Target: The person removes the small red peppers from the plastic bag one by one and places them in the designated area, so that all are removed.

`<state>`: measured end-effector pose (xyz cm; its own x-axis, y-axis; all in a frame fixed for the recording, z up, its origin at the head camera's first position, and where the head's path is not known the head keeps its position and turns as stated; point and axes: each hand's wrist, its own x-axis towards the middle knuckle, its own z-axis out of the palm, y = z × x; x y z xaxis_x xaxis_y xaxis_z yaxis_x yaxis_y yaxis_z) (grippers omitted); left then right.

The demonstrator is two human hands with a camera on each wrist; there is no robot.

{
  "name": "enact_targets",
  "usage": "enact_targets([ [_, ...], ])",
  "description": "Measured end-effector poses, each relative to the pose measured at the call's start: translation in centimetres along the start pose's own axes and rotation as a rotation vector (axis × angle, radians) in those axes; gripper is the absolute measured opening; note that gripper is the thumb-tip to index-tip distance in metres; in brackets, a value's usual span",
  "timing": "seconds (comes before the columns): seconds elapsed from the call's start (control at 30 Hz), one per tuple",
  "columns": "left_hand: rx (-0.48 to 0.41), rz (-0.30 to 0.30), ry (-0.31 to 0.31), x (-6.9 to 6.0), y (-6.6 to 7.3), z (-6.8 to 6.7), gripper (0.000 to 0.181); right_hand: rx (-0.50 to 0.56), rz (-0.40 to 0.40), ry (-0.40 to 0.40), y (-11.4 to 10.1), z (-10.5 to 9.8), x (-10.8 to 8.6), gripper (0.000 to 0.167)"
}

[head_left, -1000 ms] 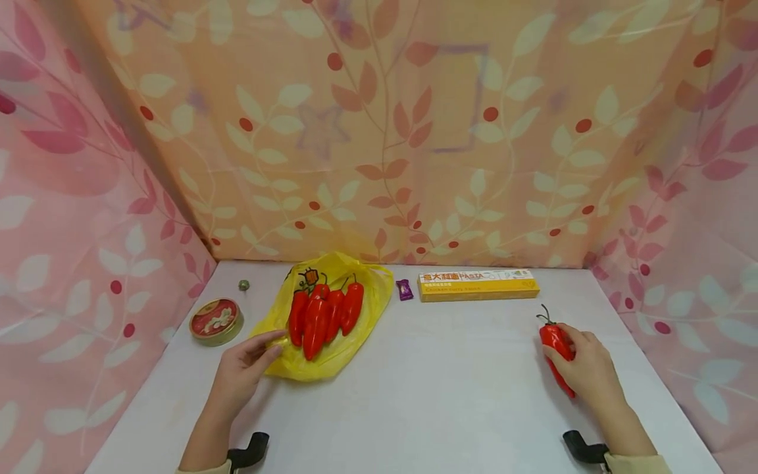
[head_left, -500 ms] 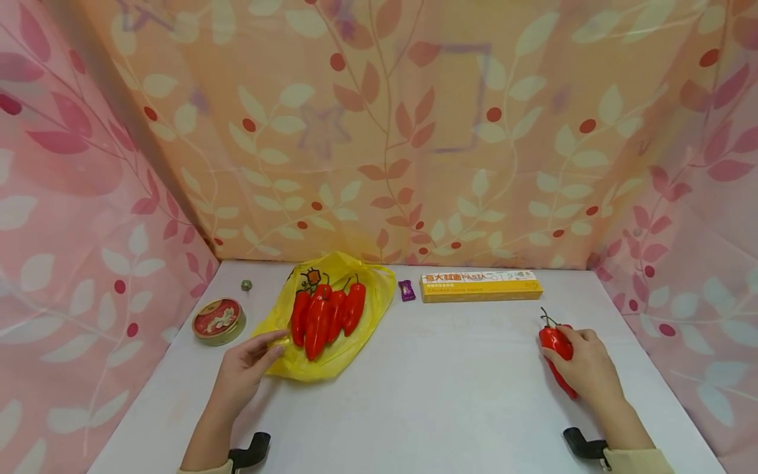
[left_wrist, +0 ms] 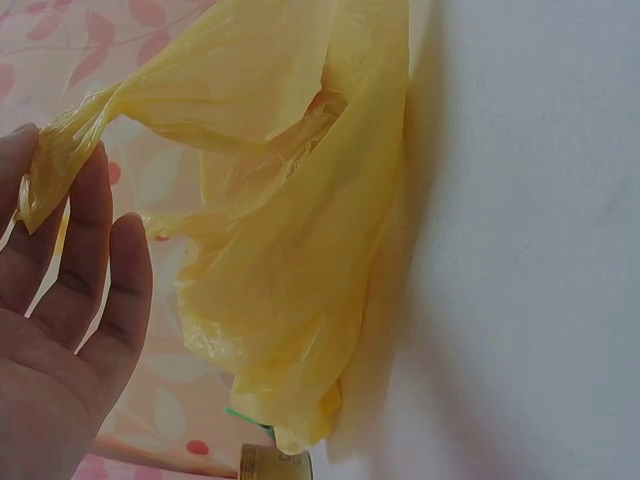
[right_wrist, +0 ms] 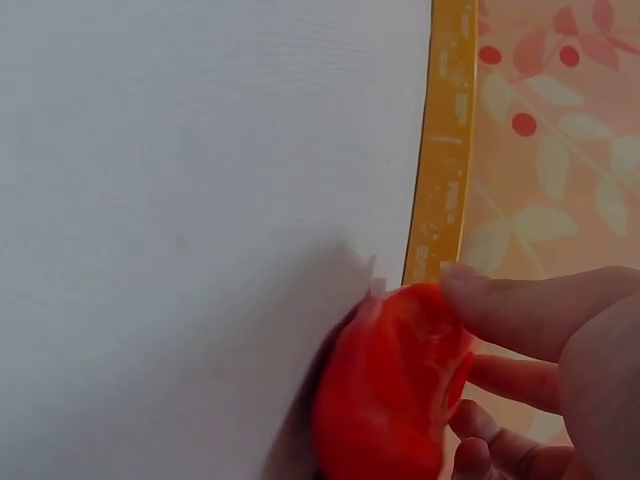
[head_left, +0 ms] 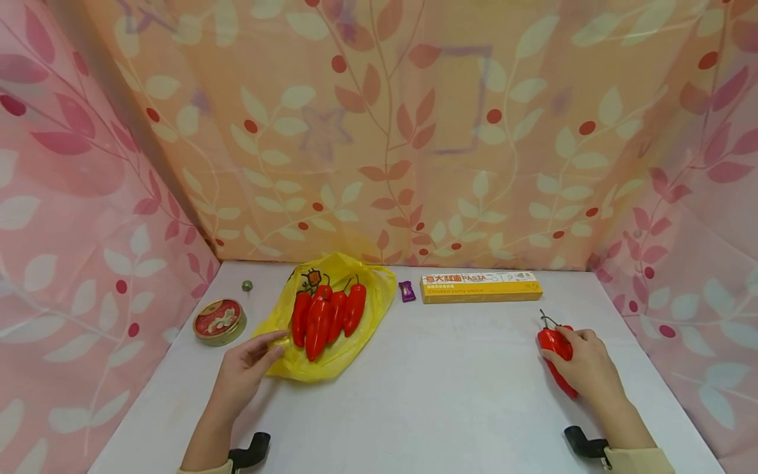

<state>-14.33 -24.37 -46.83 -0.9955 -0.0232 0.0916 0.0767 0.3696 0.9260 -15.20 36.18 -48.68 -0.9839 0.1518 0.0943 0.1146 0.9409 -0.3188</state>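
So, left hand [head_left: 245, 365] first: it's at the lower left of the head view, thumb and fingers pinching a gathered edge of a thin, crinkly yellow plastic bag [head_left: 377, 296]. The left wrist view shows that best, with a twisted corner of the plastic caught at the fingertips up at the far left and the rest hanging in folds through the middle. The bag spreads out left of centre in the head view, with a bunch of glossy red, pointed peppers [head_left: 318, 329] bundled together on it.

Right hand [head_left: 589, 365] is over at the lower right, fingers clamped round a single shiny red pepper with a thin, dark green stem [head_left: 553, 345]. The stem end points toward the top of the frame and the tip toward the bottom. Can't tell if it's actually touching the white surface [head_left: 450, 395].

Other stuff: a round, gold-sided tin with a red lid [head_left: 219, 322] just left of the bag, a tiny green ball [head_left: 247, 286] above it, a small purple wrapped sweet [head_left: 406, 291] right beside the bag, and a long yellow-and-white cardboard pasta box [head_left: 481, 287] next to that. Behind everything hangs an orange leaf-patterned curtain [head_left: 387, 131].
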Motion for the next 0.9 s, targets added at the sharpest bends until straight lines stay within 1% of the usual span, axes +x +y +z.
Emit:
enact_targets([
  [0.07, -0.003, -0.003, -0.003, -0.1, 0.1, 0.0, 0.035, 0.007, 0.02, -0.028, -0.1, -0.4, 0.1, 0.076],
  [0.13, -0.007, -0.004, -0.004, -0.1, 0.3, 0.0, 0.035, 0.02, 0.036, -0.037, -0.1, -0.9, 0.1, 0.075],
  [0.23, -0.017, -0.005, -0.003, -0.3, 0.5, 0.0, 0.035, 0.05, 0.044, -0.016, -0.5, -1.8, 0.1, 0.07],
  [0.33, -0.022, 0.002, 0.002, -0.3, 0.6, 0.0, 0.035, 0.088, 0.025, 0.027, -1.0, -2.5, 0.1, 0.065],
  [0.5, -0.024, 0.015, 0.007, -0.4, 0.6, -0.1, 0.034, 0.159, -0.048, 0.095, -2.7, -3.1, 0.1, 0.057],
  [0.6, -0.028, 0.018, 0.004, -0.3, 0.4, -0.2, 0.034, 0.191, -0.105, 0.13, -3.9, -3.2, 0.1, 0.053],
  [0.8, -0.044, 0.022, 0.005, -0.3, 0.3, -0.1, 0.033, 0.223, -0.25, 0.206, -6.5, -2.7, 0.4, 0.048],
  [0.9, -0.063, 0.033, 0.003, -0.2, 0.4, 0.0, 0.033, 0.244, -0.293, 0.234, -7.7, -2.4, 0.6, 0.046],
])
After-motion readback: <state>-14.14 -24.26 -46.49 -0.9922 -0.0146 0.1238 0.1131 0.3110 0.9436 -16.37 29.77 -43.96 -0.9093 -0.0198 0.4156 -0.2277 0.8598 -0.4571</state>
